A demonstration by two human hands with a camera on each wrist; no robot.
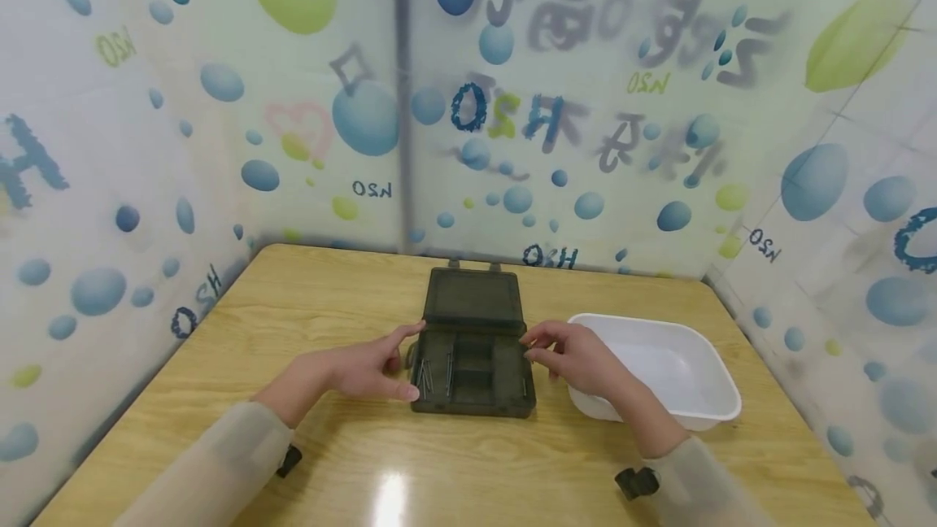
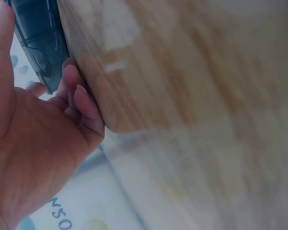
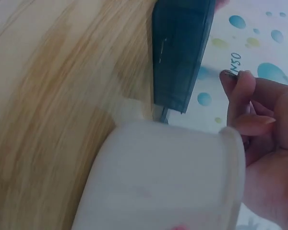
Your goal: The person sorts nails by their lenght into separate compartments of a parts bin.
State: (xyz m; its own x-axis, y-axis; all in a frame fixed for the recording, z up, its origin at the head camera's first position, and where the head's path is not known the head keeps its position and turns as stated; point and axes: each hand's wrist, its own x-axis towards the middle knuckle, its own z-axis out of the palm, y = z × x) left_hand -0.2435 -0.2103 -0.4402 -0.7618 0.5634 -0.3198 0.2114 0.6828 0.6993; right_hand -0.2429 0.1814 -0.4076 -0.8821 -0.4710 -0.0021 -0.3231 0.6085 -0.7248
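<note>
A dark green plastic case (image 1: 476,409) lies opened on the table, its lid (image 1: 474,297) tipped to the back. Thin metal screws or nails (image 1: 427,378) lie in its left compartment, others beside a divider. My left hand (image 1: 362,368) rests along the case's left side, thumb at the front corner and index finger toward the hinge; its other fingers bend in low near the tabletop. Over the case's right edge is my right hand (image 1: 578,356). Its thumb and index finger pinch a small dark metal piece (image 3: 230,74), mostly hidden by the fingertips.
A white plastic basin (image 1: 673,364) stands right of the case, partly under my right forearm. The wooden table (image 1: 329,291) ends at patterned curtain walls (image 1: 468,185) behind and on both sides.
</note>
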